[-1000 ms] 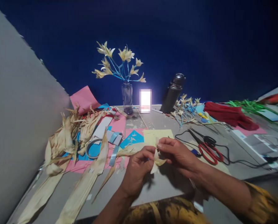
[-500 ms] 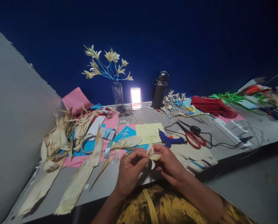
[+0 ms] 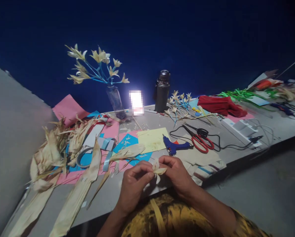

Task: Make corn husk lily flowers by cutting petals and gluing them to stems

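Between my two hands, near the table's front edge, is a small cream flower [image 3: 159,171] made of pointed husk petals. My left hand [image 3: 135,182] pinches it from the left, thumb and fingers closed at its centre. From the other side my right hand [image 3: 178,172] grips it with curled fingers, which partly hide its back. Just beyond the hands lie a blue glue gun [image 3: 175,145], a yellow paper sheet [image 3: 152,138] and a long dried corn husk [image 3: 130,152]. Red-handled scissors [image 3: 202,143] rest right of the glue gun.
A heap of dried husks [image 3: 48,151] and a tape roll [image 3: 84,158] lie left. Behind stand a glass vase [image 3: 116,102] with husk flowers and a dark flask [image 3: 162,92]. A power strip [image 3: 242,133], red cloth [image 3: 221,106] and smaller husk flowers [image 3: 178,103] are right.
The view has turned slightly, so the table's things appear shifted left. Both hands still hold the flower, which has tilted a little between the fingers.
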### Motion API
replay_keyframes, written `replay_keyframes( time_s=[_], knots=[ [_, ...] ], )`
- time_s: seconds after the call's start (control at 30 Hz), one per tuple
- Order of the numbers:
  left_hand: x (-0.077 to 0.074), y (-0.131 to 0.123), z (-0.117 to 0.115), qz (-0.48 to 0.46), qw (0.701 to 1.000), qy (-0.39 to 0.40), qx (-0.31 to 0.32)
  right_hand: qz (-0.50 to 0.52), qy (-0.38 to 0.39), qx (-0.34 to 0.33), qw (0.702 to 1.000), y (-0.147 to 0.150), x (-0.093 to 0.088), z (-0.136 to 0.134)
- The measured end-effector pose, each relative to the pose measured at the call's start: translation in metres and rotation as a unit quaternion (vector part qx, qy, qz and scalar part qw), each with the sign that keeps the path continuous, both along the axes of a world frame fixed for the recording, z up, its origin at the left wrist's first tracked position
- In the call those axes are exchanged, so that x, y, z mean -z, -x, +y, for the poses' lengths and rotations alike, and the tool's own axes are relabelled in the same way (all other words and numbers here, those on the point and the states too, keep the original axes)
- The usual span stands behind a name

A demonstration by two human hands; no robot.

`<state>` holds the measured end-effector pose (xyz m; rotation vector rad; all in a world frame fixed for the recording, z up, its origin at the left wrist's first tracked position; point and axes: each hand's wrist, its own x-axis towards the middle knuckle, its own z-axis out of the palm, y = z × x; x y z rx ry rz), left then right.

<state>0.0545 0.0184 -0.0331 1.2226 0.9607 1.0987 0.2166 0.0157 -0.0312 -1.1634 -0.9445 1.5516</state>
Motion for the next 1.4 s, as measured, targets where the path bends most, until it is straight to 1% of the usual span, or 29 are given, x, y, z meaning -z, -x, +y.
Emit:
replay_keyframes(
  time_s=[0.07, 0.13, 0.17, 0.2, 0.27, 0.3, 0.33, 0.37, 0.4, 0.43, 0.47, 0.53, 0.6, 0.67, 0.8, 0.93, 1.0, 1.1, 1.13, 1.17, 1.2, 1.23, 1.27, 1.3, 1.33, 1.37, 1.4],
  knots=[
    [0.002, 0.001, 0.003, -0.008, 1.000, 0.000, -0.001, -0.042, -0.022, -0.005, 0.999, -0.014, -0.005, 0.005],
    [0.004, 0.004, 0.005, -0.011, 1.000, 0.005, -0.015, -0.164, -0.046, 0.018, 0.985, -0.041, -0.010, 0.014],
    [0.005, 0.006, 0.006, -0.009, 1.000, 0.006, -0.023, -0.253, -0.070, 0.044, 0.964, -0.060, -0.011, 0.020],
    [0.006, 0.007, 0.007, -0.007, 0.999, 0.006, -0.033, -0.368, -0.100, 0.099, 0.919, -0.081, -0.011, 0.026],
    [0.008, 0.011, 0.008, -0.006, 0.999, 0.001, -0.046, -0.441, -0.100, 0.153, 0.879, -0.124, -0.008, 0.036],
    [0.009, 0.012, 0.009, -0.008, 0.999, -0.004, -0.051, -0.486, -0.090, 0.165, 0.854, -0.143, -0.005, 0.039],
    [0.010, 0.012, 0.010, -0.009, 0.998, -0.011, -0.056, -0.598, -0.063, 0.150, 0.785, -0.160, -0.001, 0.043],
    [0.010, 0.013, 0.010, -0.008, 0.998, -0.021, -0.062, -0.673, -0.026, 0.109, 0.731, -0.173, 0.003, 0.045],
    [0.011, 0.013, 0.011, -0.006, 0.997, -0.031, -0.067, -0.713, -0.004, 0.079, 0.696, -0.183, 0.007, 0.047],
    [0.011, 0.013, 0.012, -0.003, 0.997, -0.042, -0.071, -0.740, 0.011, 0.058, 0.670, -0.191, 0.010, 0.050],
    [0.011, 0.013, 0.012, 0.001, 0.996, -0.051, -0.073, -0.749, 0.018, 0.045, 0.661, -0.197, 0.012, 0.053],
    [0.011, 0.012, 0.013, 0.009, 0.995, -0.064, -0.073, -0.756, 0.019, 0.048, 0.653, -0.206, 0.014, 0.063],
    [0.009, 0.010, 0.014, 0.016, 0.995, -0.072, -0.070, -0.767, 0.020, 0.053, 0.639, -0.216, 0.013, 0.079],
    [0.006, 0.008, 0.014, 0.023, 0.994, -0.079, -0.071, -0.773, 0.017, 0.042, 0.633, -0.228, 0.013, 0.096],
    [-0.003, 0.004, 0.013, 0.043, 0.989, -0.110, -0.088, -0.759, 0.011, -0.020, 0.651, -0.247, 0.015, 0.123],
    [-0.009, 0.003, 0.013, 0.039, 0.983, -0.145, -0.102, -0.735, 0.001, -0.054, 0.676, -0.257, 0.015, 0.136],
    [-0.011, 0.004, 0.013, 0.030, 0.982, -0.153, -0.110, -0.717, -0.010, -0.057, 0.695, -0.261, 0.008, 0.137],
    [-0.012, 0.004, 0.013, 0.019, 0.979, -0.166, -0.119, -0.666, -0.034, -0.018, 0.745, -0.257, -0.010, 0.123],
    [-0.013, 0.004, 0.013, 0.015, 0.977, -0.172, -0.121, -0.636, -0.039, 0.007, 0.771, -0.249, -0.016, 0.113],
    [-0.013, 0.004, 0.013, 0.012, 0.976, -0.180, -0.125, -0.610, -0.046, 0.007, 0.791, -0.237, -0.021, 0.101],
    [-0.013, 0.003, 0.012, 0.008, 0.974, -0.187, -0.128, -0.565, -0.061, 0.006, 0.823, -0.221, -0.024, 0.086],
    [-0.013, 0.002, 0.012, 0.004, 0.971, -0.197, -0.133, -0.440, -0.066, 0.015, 0.896, -0.200, -0.025, 0.070],
    [-0.014, 0.000, 0.011, 0.000, 0.969, -0.205, -0.138, -0.313, -0.055, -0.004, 0.948, -0.175, -0.025, 0.054],
    [-0.015, -0.001, 0.011, -0.004, 0.967, -0.214, -0.142, -0.228, -0.035, -0.025, 0.973, -0.149, -0.023, 0.038],
    [-0.016, -0.002, 0.010, -0.007, 0.964, -0.221, -0.145, -0.170, -0.011, -0.051, 0.984, -0.123, -0.019, 0.025],
    [-0.017, -0.003, 0.009, -0.007, 0.963, -0.227, -0.147, -0.133, 0.002, -0.069, 0.989, -0.099, -0.015, 0.014],
    [-0.019, -0.004, 0.008, -0.006, 0.961, -0.233, -0.149, -0.107, 0.000, -0.120, 0.987, -0.078, -0.011, 0.006]
  ],
)
